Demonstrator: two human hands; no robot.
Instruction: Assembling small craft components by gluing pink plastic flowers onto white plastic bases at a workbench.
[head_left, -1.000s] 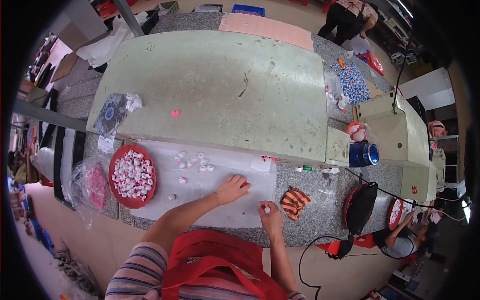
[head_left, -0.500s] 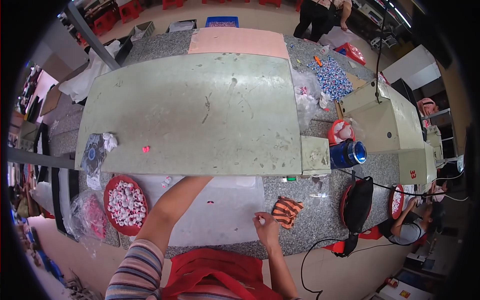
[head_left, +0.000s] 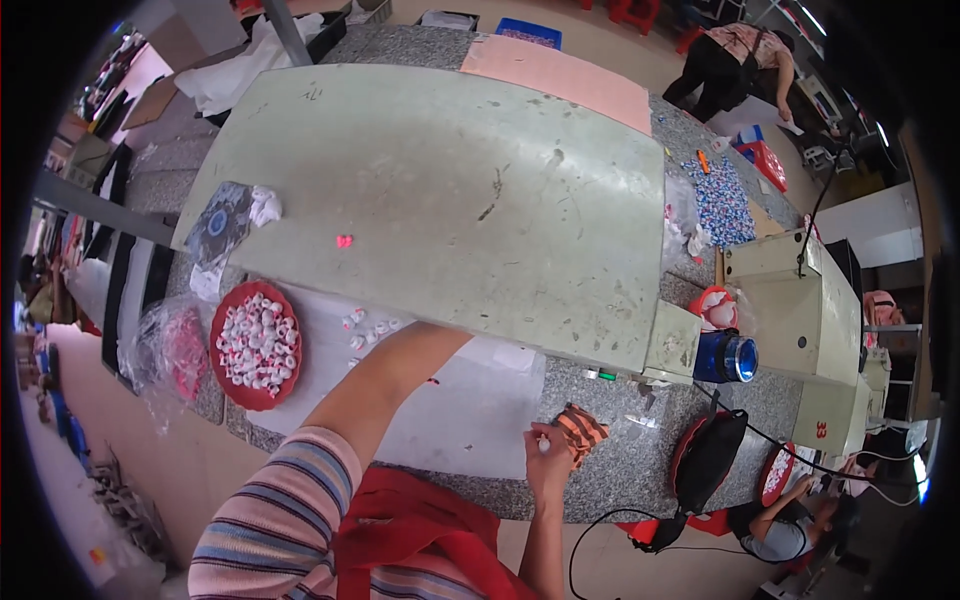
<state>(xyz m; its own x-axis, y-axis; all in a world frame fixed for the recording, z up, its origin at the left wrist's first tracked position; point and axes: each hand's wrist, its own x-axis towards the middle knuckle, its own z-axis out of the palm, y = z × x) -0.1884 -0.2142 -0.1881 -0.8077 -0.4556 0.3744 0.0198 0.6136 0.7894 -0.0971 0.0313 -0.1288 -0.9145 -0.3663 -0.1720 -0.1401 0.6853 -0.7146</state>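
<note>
My right hand [head_left: 549, 465] is closed around a small white piece [head_left: 543, 442], just left of an orange-and-black striped cloth [head_left: 582, 432]. My left forearm [head_left: 395, 378] reaches under a wide pale green metal cover [head_left: 430, 210], which hides the left hand completely. Beneath that forearm a white sheet [head_left: 480, 420] lies on the speckled grey worktop. Several small white pieces [head_left: 376, 330] rest on the sheet by the cover's front edge. To the left stands a red bowl [head_left: 290, 385] full of small white-and-pink pieces [head_left: 258, 340]. A small pink piece [head_left: 345, 241] sits on top of the cover.
A clear plastic bag [head_left: 165, 345] with pink contents is left of the bowl. On the right are a blue jar [head_left: 727, 358], a black bag [head_left: 712, 455], cables and a machine housing [head_left: 790, 290]. A person [head_left: 785, 530] sits at the right; another [head_left: 735, 70] bends over at the back.
My view has swung, so the worktop appears tilted. My right hand has come closer to the striped cloth. More white pieces show beside the cover's front edge. The far person now bends over.
</note>
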